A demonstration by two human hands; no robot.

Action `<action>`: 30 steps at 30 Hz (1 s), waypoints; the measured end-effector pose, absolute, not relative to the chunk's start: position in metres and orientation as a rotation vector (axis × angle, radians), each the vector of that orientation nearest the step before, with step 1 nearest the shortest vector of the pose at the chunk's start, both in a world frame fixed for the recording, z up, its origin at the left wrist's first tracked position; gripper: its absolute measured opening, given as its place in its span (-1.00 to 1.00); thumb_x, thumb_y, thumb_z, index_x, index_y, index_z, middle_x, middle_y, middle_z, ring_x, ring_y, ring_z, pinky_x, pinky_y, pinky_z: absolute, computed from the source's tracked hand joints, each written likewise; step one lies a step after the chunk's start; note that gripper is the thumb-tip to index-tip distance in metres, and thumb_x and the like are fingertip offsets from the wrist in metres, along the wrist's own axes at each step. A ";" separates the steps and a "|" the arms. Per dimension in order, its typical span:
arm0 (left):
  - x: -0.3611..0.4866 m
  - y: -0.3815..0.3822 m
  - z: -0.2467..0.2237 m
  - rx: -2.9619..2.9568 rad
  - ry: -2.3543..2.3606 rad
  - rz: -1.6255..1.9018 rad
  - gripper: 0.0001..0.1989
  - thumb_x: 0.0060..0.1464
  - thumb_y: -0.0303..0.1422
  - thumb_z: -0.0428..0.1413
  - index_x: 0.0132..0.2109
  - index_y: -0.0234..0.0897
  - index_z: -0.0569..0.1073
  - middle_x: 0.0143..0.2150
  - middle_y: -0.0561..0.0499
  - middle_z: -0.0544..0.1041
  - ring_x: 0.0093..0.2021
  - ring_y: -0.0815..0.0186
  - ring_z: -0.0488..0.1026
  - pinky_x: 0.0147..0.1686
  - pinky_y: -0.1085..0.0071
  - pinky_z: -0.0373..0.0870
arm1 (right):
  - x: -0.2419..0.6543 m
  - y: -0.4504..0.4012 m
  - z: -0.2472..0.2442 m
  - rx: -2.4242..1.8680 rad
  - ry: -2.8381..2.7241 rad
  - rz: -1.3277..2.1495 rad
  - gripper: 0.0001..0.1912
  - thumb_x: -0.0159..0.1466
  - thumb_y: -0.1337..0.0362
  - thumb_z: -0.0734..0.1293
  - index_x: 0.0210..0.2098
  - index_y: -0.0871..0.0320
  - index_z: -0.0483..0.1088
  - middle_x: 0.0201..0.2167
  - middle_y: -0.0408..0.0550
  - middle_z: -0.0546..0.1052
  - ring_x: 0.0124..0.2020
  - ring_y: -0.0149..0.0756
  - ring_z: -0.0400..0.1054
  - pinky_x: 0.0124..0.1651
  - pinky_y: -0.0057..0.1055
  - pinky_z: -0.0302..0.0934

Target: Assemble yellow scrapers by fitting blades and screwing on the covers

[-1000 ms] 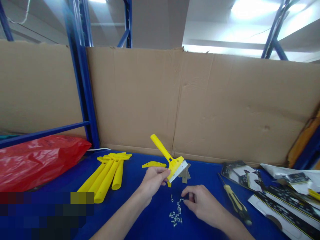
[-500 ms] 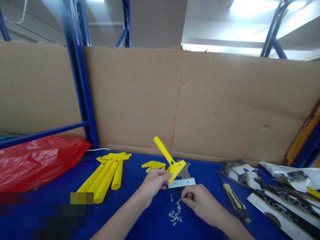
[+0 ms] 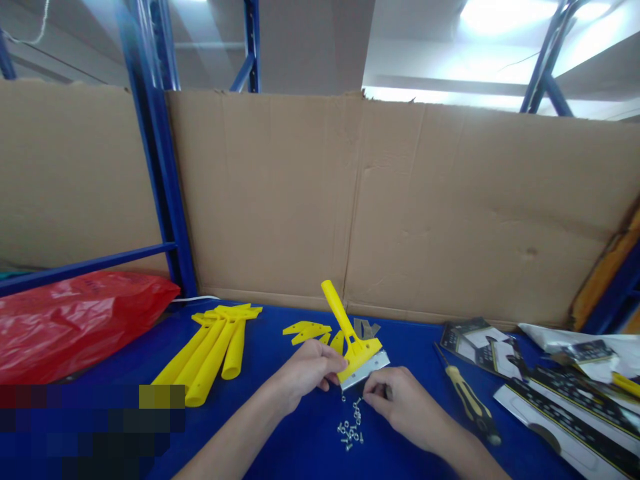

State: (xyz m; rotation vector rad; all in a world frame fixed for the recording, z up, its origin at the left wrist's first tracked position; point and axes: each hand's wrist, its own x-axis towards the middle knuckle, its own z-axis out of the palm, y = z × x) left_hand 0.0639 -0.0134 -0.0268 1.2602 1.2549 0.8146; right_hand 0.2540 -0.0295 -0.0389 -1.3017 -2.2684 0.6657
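Note:
My left hand grips the lower left end of a yellow scraper handle, its round grip pointing up and to the left. A metal blade with holes lies along the handle's lower edge, its left end by my left fingertips. My right hand is closed in a pinch just below the blade, with a small screw at its fingertips. Under both hands, several loose screws and nuts are scattered on the blue table.
Several yellow scraper handles are piled at the left, beside a red plastic bag. Flat yellow plates and thin metal blades lie behind my hands. At the right are a screwdriver and black-and-white packages. Cardboard walls the back.
My left hand has brought the yellow handle down and right against the metal blade, which is now tilted, right end up. My right hand has barely moved.

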 end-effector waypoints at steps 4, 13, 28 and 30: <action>0.062 -0.015 -0.023 1.221 1.234 0.788 -0.76 -0.32 -0.25 0.22 -0.50 -0.36 0.49 -0.55 -0.01 0.49 -0.51 0.39 0.35 -0.54 0.49 0.09 | 0.252 -0.030 -0.037 -1.256 -2.258 0.647 -0.82 0.14 0.40 0.24 -0.50 0.16 0.48 -0.55 -0.12 0.51 -0.53 -0.39 0.30 -0.44 -0.50 0.09; 0.062 -0.017 -0.020 1.191 1.227 0.826 -0.75 -0.31 -0.27 0.21 -0.46 -0.39 0.51 -0.53 -0.02 0.49 -0.51 0.41 0.32 -0.52 0.49 0.10 | 0.257 -0.027 -0.039 -1.287 -2.197 0.650 -0.84 0.08 0.42 0.25 -0.43 0.15 0.48 -0.58 -0.15 0.46 -0.55 -0.40 0.25 -0.47 -0.49 0.08; 0.067 -0.024 -0.022 2.678 1.329 0.995 -0.82 0.11 -0.46 -0.01 -0.32 -0.28 0.49 -0.32 -0.07 0.50 -0.24 0.22 0.42 -0.25 0.34 0.34 | 0.257 -0.028 -0.014 -0.824 -0.839 2.088 -0.27 0.20 -0.27 0.02 -0.17 0.29 0.36 -0.37 0.17 0.54 -0.38 -0.21 0.47 -0.43 -0.37 0.32; 0.065 -0.027 -0.024 2.948 1.266 0.924 -0.80 0.15 -0.50 -0.04 -0.25 -0.31 0.48 -0.27 -0.09 0.49 -0.19 0.19 0.41 -0.21 0.30 0.37 | 0.258 -0.028 -0.015 -0.798 -0.867 2.133 -0.29 0.19 -0.27 0.05 -0.18 0.27 0.37 -0.35 0.14 0.54 -0.37 -0.21 0.46 -0.45 -0.37 0.32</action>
